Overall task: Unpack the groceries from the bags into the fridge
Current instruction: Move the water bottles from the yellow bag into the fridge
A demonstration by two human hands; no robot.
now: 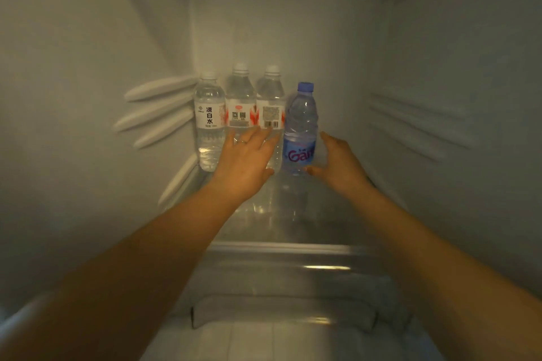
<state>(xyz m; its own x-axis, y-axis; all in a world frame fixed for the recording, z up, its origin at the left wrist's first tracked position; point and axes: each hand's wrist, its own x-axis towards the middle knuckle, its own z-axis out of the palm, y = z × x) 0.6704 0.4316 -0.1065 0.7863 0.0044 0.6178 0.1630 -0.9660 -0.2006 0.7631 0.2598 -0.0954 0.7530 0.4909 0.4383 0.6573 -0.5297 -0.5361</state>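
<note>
Several water bottles stand in a row at the back of the fridge's glass shelf (293, 231). From the left: a clear bottle with a white label (208, 117), two clear bottles with red-and-white labels (240, 102) (270, 102), and a blue bottle with a blue cap (301, 123). My left hand (247, 155) reaches in with straight fingers, its fingertips on or just before the two middle bottles. My right hand (337, 161) is spread beside the blue bottle's right side, thumb near its base, holding nothing.
White fridge walls close in left and right, with moulded shelf rails on the left wall (158, 105) and right wall (416, 126). The shelf's front trim (281, 249) lies below my arms, and a lower compartment (281, 331) shows beneath it.
</note>
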